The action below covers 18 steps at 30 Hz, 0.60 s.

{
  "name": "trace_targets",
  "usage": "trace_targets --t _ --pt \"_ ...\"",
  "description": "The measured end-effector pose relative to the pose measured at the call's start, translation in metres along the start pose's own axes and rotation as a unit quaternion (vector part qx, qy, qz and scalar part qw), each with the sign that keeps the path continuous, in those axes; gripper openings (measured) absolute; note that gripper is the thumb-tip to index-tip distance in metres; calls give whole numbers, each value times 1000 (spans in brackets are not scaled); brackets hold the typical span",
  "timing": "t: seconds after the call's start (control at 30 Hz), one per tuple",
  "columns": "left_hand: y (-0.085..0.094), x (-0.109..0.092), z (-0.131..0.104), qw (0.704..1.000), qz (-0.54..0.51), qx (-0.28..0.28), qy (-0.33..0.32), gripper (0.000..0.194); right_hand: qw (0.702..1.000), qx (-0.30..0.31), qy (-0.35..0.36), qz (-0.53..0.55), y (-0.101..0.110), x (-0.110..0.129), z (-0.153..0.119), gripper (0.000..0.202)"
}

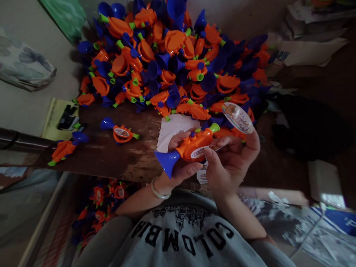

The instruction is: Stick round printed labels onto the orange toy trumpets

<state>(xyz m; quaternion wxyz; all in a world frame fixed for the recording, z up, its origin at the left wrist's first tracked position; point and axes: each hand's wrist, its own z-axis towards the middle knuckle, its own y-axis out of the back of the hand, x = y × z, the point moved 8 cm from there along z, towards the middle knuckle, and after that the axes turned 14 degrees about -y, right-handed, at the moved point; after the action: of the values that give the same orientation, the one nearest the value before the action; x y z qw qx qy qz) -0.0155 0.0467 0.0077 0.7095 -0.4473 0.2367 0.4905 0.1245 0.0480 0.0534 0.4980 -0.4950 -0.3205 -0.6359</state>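
My left hand (179, 170) holds an orange toy trumpet (196, 142) with a blue bell pointing left and a green mouthpiece pointing right. My right hand (230, 163) presses an oval sticker (198, 152) on the trumpet's side with the thumb. Another oval sticker (238, 117) with a rainbow picture clings to a raised fingertip of my right hand. White sheets of paper (174, 129) lie on the table just behind the trumpet. A small piece of printed paper (202, 175) shows below the hands.
A big heap of orange and blue trumpets (169, 59) covers the back of the brown table (109, 161). At the left are a labelled trumpet (122, 132), another trumpet (63, 150) and a yellow pad (53, 122). More labelled trumpets (100, 196) sit below the table edge.
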Motion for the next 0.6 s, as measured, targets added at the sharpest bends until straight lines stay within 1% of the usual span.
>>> trace_targets --t 0.1,0.23,0.47,0.6 --pt "-2 1 1 1000 16 -12 6 62 1000 -1 2 -20 -1 3 -2 68" --pt "-3 3 1 999 35 -21 14 62 1000 -3 6 -9 0 2 -2 69" --pt "-6 2 2 1000 8 -25 12 56 1000 -1 10 9 0 3 -2 70" --pt "-7 3 0 1000 -8 -24 4 52 1000 -8 14 0 -1 4 -3 70"
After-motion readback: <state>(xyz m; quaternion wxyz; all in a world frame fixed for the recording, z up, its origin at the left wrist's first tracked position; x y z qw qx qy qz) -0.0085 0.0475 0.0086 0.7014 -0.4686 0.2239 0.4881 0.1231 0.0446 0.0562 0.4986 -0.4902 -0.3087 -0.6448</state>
